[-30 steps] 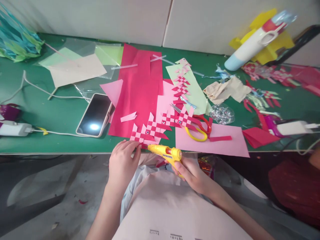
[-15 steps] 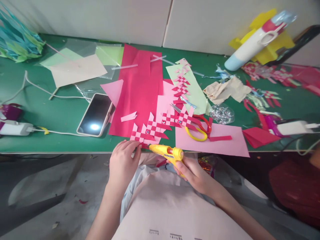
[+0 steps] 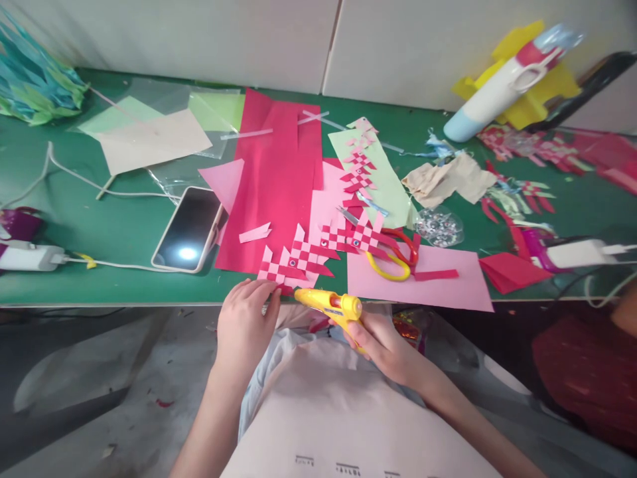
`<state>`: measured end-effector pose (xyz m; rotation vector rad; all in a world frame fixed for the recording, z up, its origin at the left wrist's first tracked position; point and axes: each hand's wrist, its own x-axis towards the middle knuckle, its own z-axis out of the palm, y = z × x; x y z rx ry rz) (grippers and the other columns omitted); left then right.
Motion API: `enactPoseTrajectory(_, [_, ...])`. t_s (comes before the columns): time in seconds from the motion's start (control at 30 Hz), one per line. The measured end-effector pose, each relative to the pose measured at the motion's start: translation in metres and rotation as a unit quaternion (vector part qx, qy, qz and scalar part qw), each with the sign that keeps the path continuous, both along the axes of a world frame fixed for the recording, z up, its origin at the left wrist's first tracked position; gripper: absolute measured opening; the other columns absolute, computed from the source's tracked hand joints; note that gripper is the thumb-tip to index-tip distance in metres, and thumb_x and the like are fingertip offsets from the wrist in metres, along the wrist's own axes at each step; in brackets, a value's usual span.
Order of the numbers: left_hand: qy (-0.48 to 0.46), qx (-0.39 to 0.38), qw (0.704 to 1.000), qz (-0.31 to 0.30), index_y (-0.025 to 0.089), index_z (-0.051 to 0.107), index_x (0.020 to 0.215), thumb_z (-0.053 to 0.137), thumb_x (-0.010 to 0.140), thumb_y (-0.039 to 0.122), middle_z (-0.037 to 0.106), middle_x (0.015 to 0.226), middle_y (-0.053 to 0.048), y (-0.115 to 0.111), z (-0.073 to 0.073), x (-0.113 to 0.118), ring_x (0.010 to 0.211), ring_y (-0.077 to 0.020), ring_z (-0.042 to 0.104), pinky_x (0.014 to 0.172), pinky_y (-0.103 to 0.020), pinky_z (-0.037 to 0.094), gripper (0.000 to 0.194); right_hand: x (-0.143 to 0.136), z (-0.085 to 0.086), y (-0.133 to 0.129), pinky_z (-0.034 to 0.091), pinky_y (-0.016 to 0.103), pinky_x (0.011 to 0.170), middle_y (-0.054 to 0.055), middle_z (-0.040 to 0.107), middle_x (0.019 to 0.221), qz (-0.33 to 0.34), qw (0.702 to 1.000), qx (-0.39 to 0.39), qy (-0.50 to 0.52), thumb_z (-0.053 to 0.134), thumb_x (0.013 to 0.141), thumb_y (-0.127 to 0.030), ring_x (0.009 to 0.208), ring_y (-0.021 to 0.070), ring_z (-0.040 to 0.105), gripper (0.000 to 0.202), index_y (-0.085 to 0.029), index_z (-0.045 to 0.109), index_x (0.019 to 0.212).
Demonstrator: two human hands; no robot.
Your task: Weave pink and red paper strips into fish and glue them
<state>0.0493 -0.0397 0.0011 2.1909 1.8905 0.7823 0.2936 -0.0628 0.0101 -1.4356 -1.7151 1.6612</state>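
1. Gripping the yellow glue gun by its handle, my right hand has its fingers wrapped round the grip; the nozzle points left at the near table edge.
2. My left hand pins the woven paper fish flat, fingertips curled onto its near corner, just beside the nozzle.
3. I judge the fish light, thin and easily creased or torn; its woven middle looks the firmest place to hold, not the loose strip ends.
4. I judge the gun rigid and light, its tip probably hot.
5. Scissors and a phone lie further back.
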Motion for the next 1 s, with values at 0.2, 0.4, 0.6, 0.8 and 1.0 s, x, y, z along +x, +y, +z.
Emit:
enactPoseTrajectory(0.2, [0.003,0.008,1.0,-0.014,0.019,0.068,0.089,0.053,0.088,0.022,0.072,0.09,-0.003,0.0,0.0,0.0,0.08,-0.0171,0.066,0.089,-0.036,0.05,0.014,0.006,-0.001,0.001,0.031,0.024,0.047,-0.002,0.042,0.063,-0.023,0.995,-0.054,0.082,0.036,0.096,-0.052,0.051,0.008,0.037,0.042,-0.018,0.045,0.074])
enactPoseTrajectory(0.4, [0.026,-0.012,0.999,-0.038,0.02,0.068,0.093,0.054,0.088,0.023,0.071,0.097,-0.003,-0.005,0.001,0.003,0.087,-0.0187,0.065,0.097,-0.042,0.046,0.014,0.014,0.003,0.003,0.031,0.023,0.045,-0.002,0.044,0.066,-0.07,0.986,-0.046,0.144,0.036,0.096,-0.052,0.048,0.0073,0.038,0.042,-0.014,0.054,0.099])
enactPoseTrajectory(0.6, [0.088,0.011,0.994,-0.059,0.02,0.068,0.103,0.053,0.089,0.024,0.068,0.109,-0.007,-0.014,-0.002,0.004,0.096,-0.0208,0.065,0.103,-0.047,0.041,0.021,0.018,0.005,0.007,0.03,0.023,0.043,-0.001,0.046,0.066,-0.109,0.979,-0.033,0.167,0.04,0.095,-0.053,0.047,0.007,0.039,0.043,-0.013,0.057,0.101])
enactPoseTrajectory(0.8, [0.125,0.032,0.988,-0.081,0.02,0.066,0.111,0.053,0.09,0.022,0.066,0.114,-0.009,-0.017,-0.004,0.003,0.104,-0.022,0.064,0.104,-0.048,0.04,0.025,0.019,0.005,0.006,0.03,0.023,0.043,-0.002,0.046,0.065,-0.117,0.978,-0.033,0.172,0.041,0.093,-0.055,0.045,0.0071,0.039,0.045,-0.013,0.058,0.1])
enactPoseTrajectory(1.0, [0.16,0.043,0.981,-0.099,0.021,0.066,0.114,0.054,0.089,0.023,0.065,0.116,-0.011,-0.018,-0.005,0.002,0.104,-0.023,0.064,0.104,-0.049,0.04,0.028,0.019,0.001,0.004,0.03,0.023,0.043,-0.001,0.046,0.067,-0.121,0.975,-0.045,0.18,0.041,0.094,-0.052,0.046,0.0069,0.038,0.043,-0.013,0.059,0.102])
